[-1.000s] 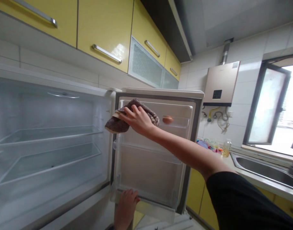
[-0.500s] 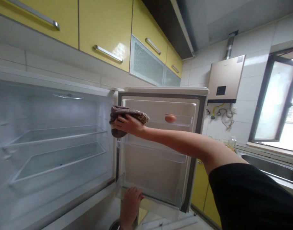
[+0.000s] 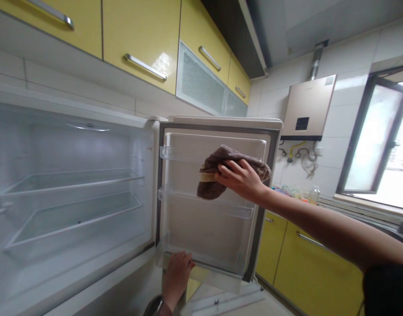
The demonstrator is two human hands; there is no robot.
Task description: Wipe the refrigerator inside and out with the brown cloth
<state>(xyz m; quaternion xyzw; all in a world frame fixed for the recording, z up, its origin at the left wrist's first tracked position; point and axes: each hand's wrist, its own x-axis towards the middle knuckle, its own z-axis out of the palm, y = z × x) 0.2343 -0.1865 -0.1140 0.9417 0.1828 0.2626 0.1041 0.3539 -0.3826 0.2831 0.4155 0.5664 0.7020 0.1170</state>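
My right hand [image 3: 241, 177] presses a brown cloth [image 3: 217, 166] against the inside of the open fridge door [image 3: 208, 219], at the right end of its top shelf rail. The fingers are spread over the cloth and grip it. The egg seen earlier on that shelf is hidden behind the cloth and hand. My left hand [image 3: 177, 274] holds the bottom edge of the door, fingers curled over it. The fridge interior [image 3: 73, 184] to the left has bare glass shelves.
Yellow wall cabinets [image 3: 138, 35] hang above the fridge. Yellow base cabinets [image 3: 307, 263] and a counter with a bottle [image 3: 315, 193] run to the right. A water heater [image 3: 307, 107] is on the tiled wall beside a window [image 3: 379, 140].
My right hand has slid the cloth from the left end of the door's top shelf to the right end, covering the egg. My left hand stays on the door's bottom edge.
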